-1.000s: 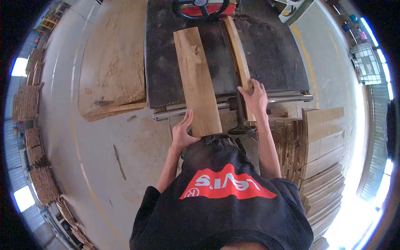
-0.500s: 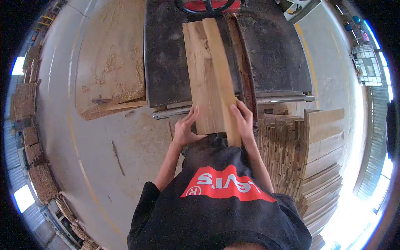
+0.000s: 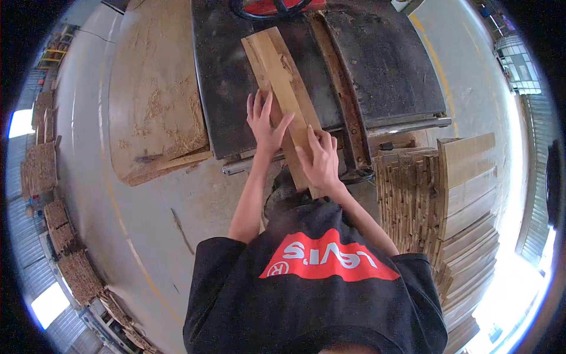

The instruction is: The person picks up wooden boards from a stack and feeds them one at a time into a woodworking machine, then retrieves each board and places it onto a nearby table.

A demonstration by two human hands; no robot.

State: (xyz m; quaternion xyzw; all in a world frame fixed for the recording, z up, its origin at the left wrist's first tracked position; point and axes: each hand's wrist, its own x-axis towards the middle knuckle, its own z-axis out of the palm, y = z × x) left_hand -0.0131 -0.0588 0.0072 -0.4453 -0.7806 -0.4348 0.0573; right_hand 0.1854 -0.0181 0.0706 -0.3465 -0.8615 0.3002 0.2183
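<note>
Two long wooden boards lie one against the other, slanting over the dark machine table, their near ends close to my shirt. A paler narrow board overlaps a wider one that has a dark knot. My left hand grips the narrow board from the left side, thumb across its face and fingers spread along the left edge. Lower down, my right hand is closed around the right edge of the boards, thumb on top. The undersides of the boards are hidden.
The black machine table has a rusty rail and a handwheel at its far side. Stacked boards stand at the right. A large sheet with sawdust lies left. Wood piles line the far left.
The boards have tilted leftward and the narrow one has shifted from the right side across the wider one. My left hand has moved up from the near corner; my right hand has moved inward.
</note>
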